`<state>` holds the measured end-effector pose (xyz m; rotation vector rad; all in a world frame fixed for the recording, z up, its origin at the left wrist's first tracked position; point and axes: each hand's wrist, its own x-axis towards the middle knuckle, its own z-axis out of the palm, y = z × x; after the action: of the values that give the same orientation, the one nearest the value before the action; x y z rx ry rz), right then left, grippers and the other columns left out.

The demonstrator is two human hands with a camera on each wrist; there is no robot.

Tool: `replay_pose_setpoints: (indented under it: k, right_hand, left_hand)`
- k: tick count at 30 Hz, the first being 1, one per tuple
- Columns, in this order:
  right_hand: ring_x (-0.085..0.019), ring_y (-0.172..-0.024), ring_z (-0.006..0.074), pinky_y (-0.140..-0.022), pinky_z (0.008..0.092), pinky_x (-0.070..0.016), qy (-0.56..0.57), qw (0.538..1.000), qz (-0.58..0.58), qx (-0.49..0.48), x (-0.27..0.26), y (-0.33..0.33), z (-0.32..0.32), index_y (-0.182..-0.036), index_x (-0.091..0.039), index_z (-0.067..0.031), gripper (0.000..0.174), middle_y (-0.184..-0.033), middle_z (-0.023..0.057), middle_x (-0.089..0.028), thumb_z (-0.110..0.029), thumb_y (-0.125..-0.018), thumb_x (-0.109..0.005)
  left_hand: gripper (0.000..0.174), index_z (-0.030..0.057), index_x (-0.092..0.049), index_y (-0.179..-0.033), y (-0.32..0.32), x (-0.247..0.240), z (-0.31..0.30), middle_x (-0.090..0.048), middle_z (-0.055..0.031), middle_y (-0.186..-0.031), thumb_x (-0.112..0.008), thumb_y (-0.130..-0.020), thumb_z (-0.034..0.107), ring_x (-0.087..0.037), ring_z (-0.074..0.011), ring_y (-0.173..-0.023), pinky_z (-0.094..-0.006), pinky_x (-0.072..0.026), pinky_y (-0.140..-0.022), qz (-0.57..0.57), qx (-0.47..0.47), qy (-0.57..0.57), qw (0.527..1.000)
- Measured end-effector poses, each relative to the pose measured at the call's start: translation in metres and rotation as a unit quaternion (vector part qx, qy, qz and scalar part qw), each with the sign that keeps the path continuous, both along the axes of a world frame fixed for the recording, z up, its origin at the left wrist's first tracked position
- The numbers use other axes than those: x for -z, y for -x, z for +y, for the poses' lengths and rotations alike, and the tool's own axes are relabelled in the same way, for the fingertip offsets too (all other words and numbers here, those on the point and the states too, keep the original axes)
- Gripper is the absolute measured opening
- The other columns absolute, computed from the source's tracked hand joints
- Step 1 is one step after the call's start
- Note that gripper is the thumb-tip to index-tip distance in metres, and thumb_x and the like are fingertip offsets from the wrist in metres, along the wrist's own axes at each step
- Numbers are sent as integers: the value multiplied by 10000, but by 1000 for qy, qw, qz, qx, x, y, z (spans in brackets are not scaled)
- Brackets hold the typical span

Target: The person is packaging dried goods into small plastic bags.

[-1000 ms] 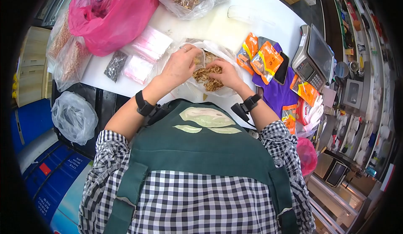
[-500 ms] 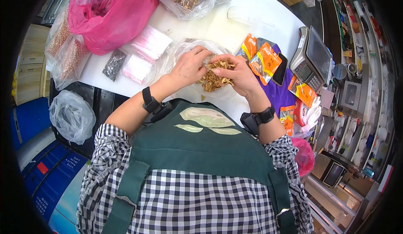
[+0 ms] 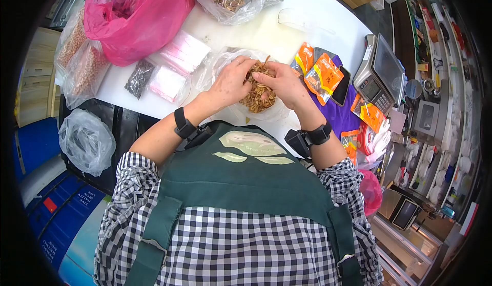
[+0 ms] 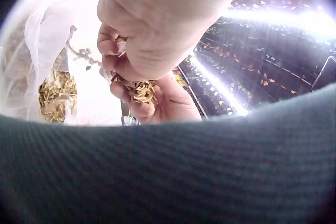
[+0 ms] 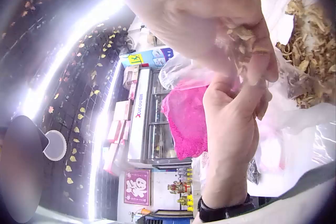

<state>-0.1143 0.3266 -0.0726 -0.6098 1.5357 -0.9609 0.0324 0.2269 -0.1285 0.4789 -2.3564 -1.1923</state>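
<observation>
Brown dried shreds [image 3: 258, 99], thin and curled, fill the space between the two hands, above a thin clear plastic bag [image 3: 223, 60] on the white table. My right hand [image 3: 288, 85] cups a clump of them, its thumb across the top; the right wrist view shows the shreds [image 5: 242, 45] in its curled fingers. Facing it, my left hand [image 3: 229, 85] has its fingers and thumb bent in at the same clump. In the left wrist view, the left hand [image 4: 157, 24] partly hides the shreds [image 4: 142, 92] in the right palm. More shreds [image 4: 56, 95] lie in a bag beside them.
A pink bag [image 3: 138, 24] and bags of pale round pieces [image 3: 87, 73] stand at the left, beside flat plastic packs [image 3: 184, 53]. Behind is a larger bag of shreds [image 3: 236, 1]. Orange packets [image 3: 324, 78], a phone [image 3: 342, 86] and a scale [image 3: 379, 78] occupy the right.
The right hand has risen out of the bag with a clump of shreds and turned in toward the left hand. The left hand has shifted slightly right, and both now meet at the clump.
</observation>
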Motion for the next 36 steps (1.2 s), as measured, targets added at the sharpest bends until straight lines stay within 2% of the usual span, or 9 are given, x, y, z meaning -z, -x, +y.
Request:
replay_pose_setpoints:
  k: [4, 8, 10, 14, 16, 20, 22, 25, 36]
  right_hand:
    - [-612, -525, 119, -487, 237, -498, -8, 991, 132, -31, -15, -3, -1, -1185, -583, 98, 404, -855, 92, -669, -174, -905, -687]
    - [-629, -532, 120, -474, 229, -484, 5, 981, 188, -54, -7, -5, -2, -1171, -595, 105, 407, -850, 106, -677, -160, -882, -705]
    - [-681, -525, 173, -486, 267, -517, 8, 966, 250, -66, -6, -7, -3, -1110, -653, 59, 362, -783, 134, -697, -173, -838, -711]
    - [-675, -530, 164, -493, 261, -517, 5, 983, 180, -33, -4, -4, -5, -1105, -653, 75, 351, -804, 137, -699, -150, -842, -710]
    - [-681, -677, 158, -580, 249, -544, 12, 995, 95, -11, -1, -1, -5, -1185, -586, 117, 373, -966, 145, -686, -114, -906, -675]
    - [-697, -818, 190, -707, 262, -565, 8, 999, 29, 25, -7, -1, -3, -1195, -577, 117, 356, -1043, 154, -672, -99, -923, -653]
    - [-689, -932, 210, -820, 268, -561, 26, 996, -55, 72, -9, -2, -3, -1204, -576, 106, 340, -1108, 160, -650, -81, -928, -640]
    - [-674, -995, 218, -872, 277, -557, 37, 993, -80, 82, -15, -4, -2, -1197, -578, 106, 323, -1142, 165, -630, -74, -934, -629]
    - [-664, -981, 200, -849, 279, -584, 103, 994, -3, 40, -19, -8, 6, -1143, -606, 90, 233, -1073, 143, -643, -54, -969, -548]
  left_hand:
    - [495, -2, -568, -1214, -1, -4, 0, -583, -180, -1178, -574, -722, -55, -624, -343, -925, -392, -519, -775, -15, -6, -3, 1000]
    - [483, -16, -568, -1205, -2, -9, 0, -581, -181, -1185, -572, -725, -59, -628, -337, -901, -385, -521, -760, -20, -2, -19, 1000]
    - [478, -19, -570, -1200, -2, -10, 0, -582, -182, -1189, -567, -725, -65, -629, -333, -900, -377, -525, -754, -20, -1, -4, 1000]
    - [483, -17, -570, -1204, -4, -11, 0, -583, -182, -1189, -569, -723, -66, -631, -330, -897, -373, -529, -750, -20, 2, -14, 1000]
    - [487, -14, -568, -1210, -4, -9, 0, -585, -181, -1187, -572, -725, -65, -637, -320, -885, -365, -533, -743, 1, -4, 28, 1000]
    - [490, -10, -565, -1216, -6, -15, 0, -589, -180, -1175, -583, -728, -60, -635, -314, -870, -366, -532, -734, -15, -1, -3, 1000]
    - [444, -11, -572, -1175, -6, -18, 1, -587, -216, -1131, -587, -732, -41, -584, -416, -1033, -453, -488, -888, -27, -6, -27, 999]
    - [445, -5, -573, -1178, -7, -16, -1, -589, -217, -1125, -589, -734, -38, -585, -414, -1031, -453, -486, -889, -38, -8, -20, 999]
    - [389, -10, -630, -1114, -10, -16, -9, -627, -197, -1072, -580, -729, -32, -610, -385, -979, -436, -500, -860, -40, -34, -11, 999]
